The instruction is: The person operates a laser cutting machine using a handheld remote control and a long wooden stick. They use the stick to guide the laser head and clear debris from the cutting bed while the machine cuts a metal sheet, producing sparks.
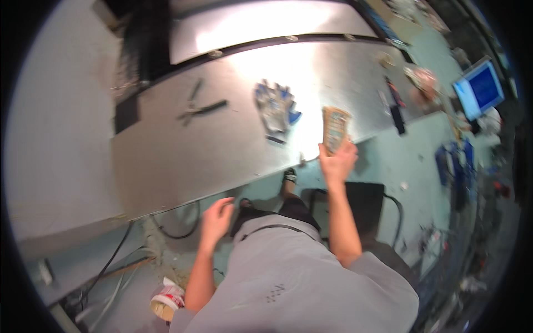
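My right hand (339,162) grips the lower end of a yellow-edged handheld device (335,129) shaped like a multimeter, holding it over the front edge of the metal table (166,161). Blur hides the details of its face. Below the same edge, farther left, my left hand (216,220) hangs with nothing in it, its fingers loosely bent and apart. A pair of grey work gloves (273,110) with blue parts lies on the tabletop, left of the device. Farther left rest dark-handled pliers (202,109).
A slim black and red tool (396,108) lies at the table's right end. Behind my right arm stands a black chair (361,208). A white bucket (167,299) sits on the floor at lower left, near dark cables (114,258). A lit screen (479,89) is at far right.
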